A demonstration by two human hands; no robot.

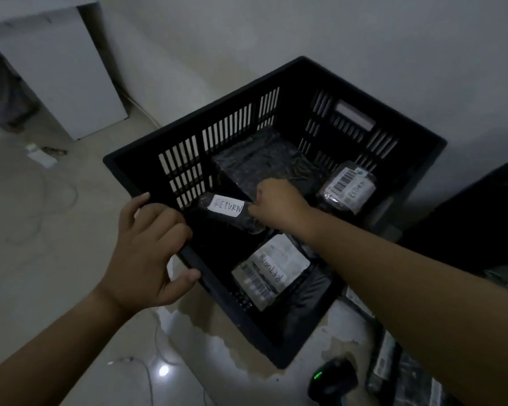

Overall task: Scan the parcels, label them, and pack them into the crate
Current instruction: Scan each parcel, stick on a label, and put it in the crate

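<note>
Black slatted plastic makes up the crate [203, 115], which sits on a pale floor [41, 259] close to a wall, seen from the head camera looking down into it. The left hand [147, 247] grips the crate's near-left rim: its fingers [170, 227] are curled over the top edge and slightly spread, and the thumb lies against the outside wall below. The right hand [276, 205] reaches down inside the crate, its fingers bunched together and pinching the right end of a small dark-wrapped parcel [201, 204]. This parcel lies tilted against the left inner wall and carries a white label [228, 207] handwritten "RETURN". Three more wrapped parcels lie on the crate's bottom. A large dark parcel [258, 159] lies at the far side, just behind the right hand. A barcoded parcel [348, 187] rests by the right wall. A third parcel [272, 271], with a barcode and "RETURN" written on its label, lies nearest the person, under the right forearm. Outside the crate, at the lower right, a dark scanner [333, 379] shows a green light, with further wrapped parcels [384, 364] just beside it. A white cabinet [56, 68] stands at the upper left, and a thin cable [156, 341] trails over the floor.
</note>
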